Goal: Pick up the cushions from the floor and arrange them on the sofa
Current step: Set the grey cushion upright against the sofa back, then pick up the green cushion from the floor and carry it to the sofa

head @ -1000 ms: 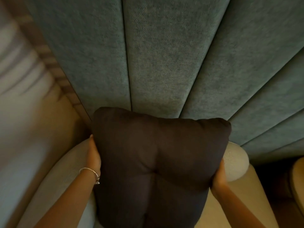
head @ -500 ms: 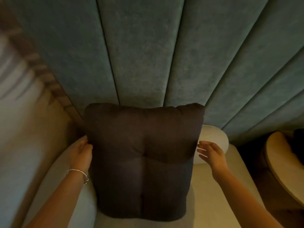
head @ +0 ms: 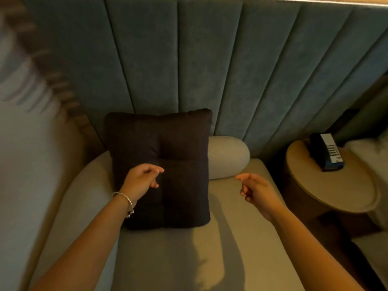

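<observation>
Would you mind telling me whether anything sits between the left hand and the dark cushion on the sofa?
Nothing visible does. The left hand hovers directly in front of the dark cushion, which leans against the sofa back, with only open air between them.

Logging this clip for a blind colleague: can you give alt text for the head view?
A dark cushion stands propped against the sofa back, released. Both hands, left and right, hover open and empty before it. A round side table stands to the right.
</observation>
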A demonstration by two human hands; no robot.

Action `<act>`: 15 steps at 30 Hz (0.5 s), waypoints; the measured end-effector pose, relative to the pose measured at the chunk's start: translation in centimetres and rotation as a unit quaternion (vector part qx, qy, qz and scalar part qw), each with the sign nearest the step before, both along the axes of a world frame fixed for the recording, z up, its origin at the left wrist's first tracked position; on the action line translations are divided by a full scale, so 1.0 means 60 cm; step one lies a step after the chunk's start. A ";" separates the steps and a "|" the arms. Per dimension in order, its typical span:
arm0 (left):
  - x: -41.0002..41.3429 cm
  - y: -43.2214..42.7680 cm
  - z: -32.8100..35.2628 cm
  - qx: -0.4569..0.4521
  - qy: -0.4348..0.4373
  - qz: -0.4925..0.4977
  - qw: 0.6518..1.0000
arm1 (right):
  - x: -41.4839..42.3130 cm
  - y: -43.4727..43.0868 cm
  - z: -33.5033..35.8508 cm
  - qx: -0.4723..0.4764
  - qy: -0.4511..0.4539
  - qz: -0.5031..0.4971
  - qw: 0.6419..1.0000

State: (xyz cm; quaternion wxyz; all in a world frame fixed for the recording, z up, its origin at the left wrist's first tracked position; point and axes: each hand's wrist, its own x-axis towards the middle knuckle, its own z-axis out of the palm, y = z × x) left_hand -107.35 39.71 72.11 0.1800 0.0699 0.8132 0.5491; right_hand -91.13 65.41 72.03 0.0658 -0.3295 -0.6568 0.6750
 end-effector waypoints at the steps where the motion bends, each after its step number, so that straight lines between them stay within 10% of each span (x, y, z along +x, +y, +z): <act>1: 0.018 0.007 0.012 -0.001 -0.005 -0.031 1.000 | 0.026 -0.006 0.011 0.001 0.005 -0.013 1.000; 15: 0.362 0.229 0.030 0.057 -0.085 -0.264 0.959 | 0.493 -0.007 0.039 0.005 0.068 -0.263 0.962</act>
